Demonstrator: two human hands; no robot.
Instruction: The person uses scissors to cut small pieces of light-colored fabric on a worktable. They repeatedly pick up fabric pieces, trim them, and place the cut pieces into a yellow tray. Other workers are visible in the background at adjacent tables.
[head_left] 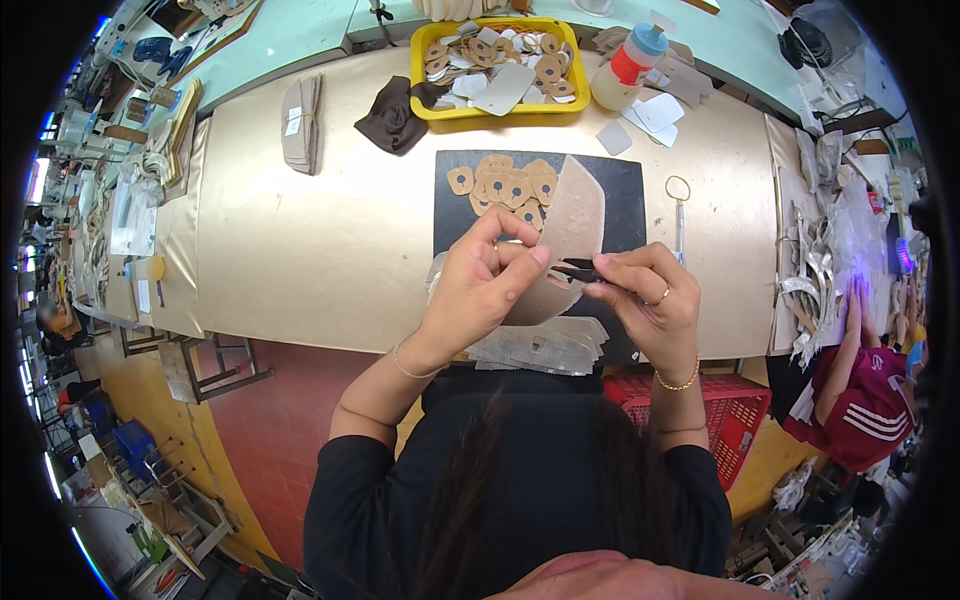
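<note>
My left hand pinches the edge of a beige, felt-like cut piece, which stands tilted above a dark mat. Between the closed fingers of my right hand is a small black two-pronged tool, like thread snips. Its tips meet the piece near a slit, close to my left fingertips; whether they grip anything is too small to tell. Beyond my left hand, several tan pieces with dark keyhole-shaped marks lie piled on the mat. Light grey flat pieces overlap at the near edge, below my hands.
At the back stands a yellow basket full of cut pieces, beside a red-labelled bottle. Dark cloth and a tied bundle lie left. A ring-handled metal tool lies right. A red crate is below; a co-worker in maroon sits right.
</note>
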